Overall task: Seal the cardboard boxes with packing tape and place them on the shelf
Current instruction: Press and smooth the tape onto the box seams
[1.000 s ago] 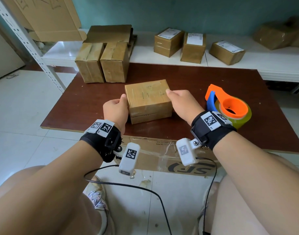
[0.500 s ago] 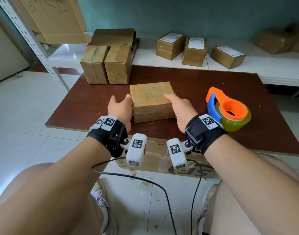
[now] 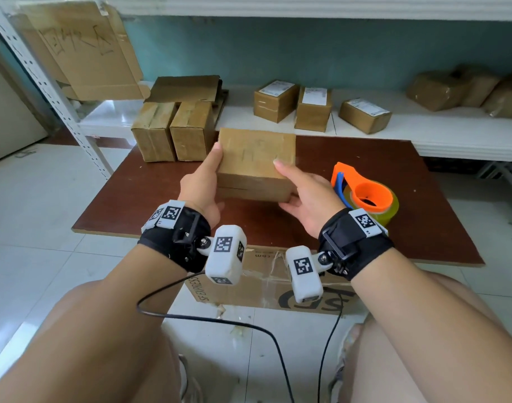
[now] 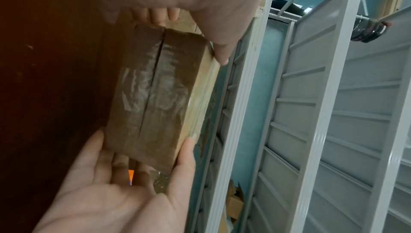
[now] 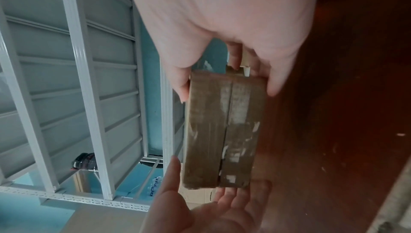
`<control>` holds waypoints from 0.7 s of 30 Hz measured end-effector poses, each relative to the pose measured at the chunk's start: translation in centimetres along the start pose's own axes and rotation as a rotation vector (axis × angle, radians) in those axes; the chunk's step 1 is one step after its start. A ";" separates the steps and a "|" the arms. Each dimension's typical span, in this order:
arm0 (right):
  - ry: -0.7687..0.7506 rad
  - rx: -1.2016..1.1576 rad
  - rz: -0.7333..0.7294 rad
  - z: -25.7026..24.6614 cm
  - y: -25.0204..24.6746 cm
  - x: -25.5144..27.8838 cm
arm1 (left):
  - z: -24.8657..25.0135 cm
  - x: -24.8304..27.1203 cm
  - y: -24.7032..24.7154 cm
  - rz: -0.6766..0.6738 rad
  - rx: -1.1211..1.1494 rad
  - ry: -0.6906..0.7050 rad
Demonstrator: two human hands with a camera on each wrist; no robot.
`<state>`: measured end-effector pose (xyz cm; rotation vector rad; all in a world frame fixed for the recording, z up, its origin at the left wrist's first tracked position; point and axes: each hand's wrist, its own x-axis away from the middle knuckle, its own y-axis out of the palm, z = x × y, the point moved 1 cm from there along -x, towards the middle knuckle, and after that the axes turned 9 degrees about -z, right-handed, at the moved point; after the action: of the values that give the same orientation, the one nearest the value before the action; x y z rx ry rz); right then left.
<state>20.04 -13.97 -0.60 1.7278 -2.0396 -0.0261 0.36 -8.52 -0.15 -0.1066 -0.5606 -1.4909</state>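
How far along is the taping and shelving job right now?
Done: three labelled boxes sit on the white shelf. In hand: the left hand and right hand hold one box lifted off the brown table; its end already shows tape. Left: shelving this box, then the two boxes standing at the table's far left; whether those are fully sealed is unclear. The tape dispenser lies idle.

"SF EXPRESS" on the large carton (image 3: 266,289) under the table.
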 end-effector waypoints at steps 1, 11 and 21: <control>0.041 0.034 -0.027 0.1 -0.1 0.4 | -0.1 0.2 0.2 -0.017 -0.020 0.003; -0.154 0.919 0.038 -1.1 -0.8 3.3 | -1.6 1.8 1.1 -0.145 -0.314 0.234; -0.516 1.023 -0.016 -1.7 1.1 2.9 | -0.6 4.4 2.3 -0.342 -0.286 0.337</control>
<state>19.29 -15.97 2.21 2.5100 -2.6522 0.7645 2.66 -12.54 1.76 0.0212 -0.0915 -1.8689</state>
